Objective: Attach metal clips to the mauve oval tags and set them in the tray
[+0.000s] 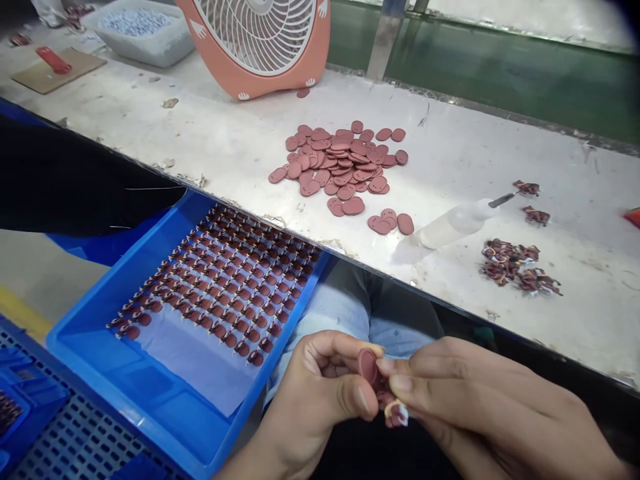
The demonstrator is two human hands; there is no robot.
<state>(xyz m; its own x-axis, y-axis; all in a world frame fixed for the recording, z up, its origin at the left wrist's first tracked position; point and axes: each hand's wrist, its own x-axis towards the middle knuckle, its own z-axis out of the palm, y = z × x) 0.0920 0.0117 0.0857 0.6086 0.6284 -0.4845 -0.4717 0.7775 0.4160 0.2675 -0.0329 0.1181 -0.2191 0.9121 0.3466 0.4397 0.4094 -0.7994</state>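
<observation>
Between thumb and index finger, my left hand [325, 393] grips a reddish-brown oval disc [367, 367] by its edge. My right hand [465, 393] pinches a small brown figurine [395, 412] with yellow and white details against the lower part of that disc. Part of the join is covered by my fingers. Both hands are over my lap, below the bench edge. On the bench lies a loose pile of similar oval discs [345, 160], several showing small holes. More small brown figurines [517, 267] are heaped at the right.
A blue tray [195, 427] at lower left holds rows of figurines on discs over a pale sheet. A squeeze bottle [453, 223] with a metal tip lies on the white bench [225, 133]. An orange fan [220, 63] and a white tub [155, 50] stand behind.
</observation>
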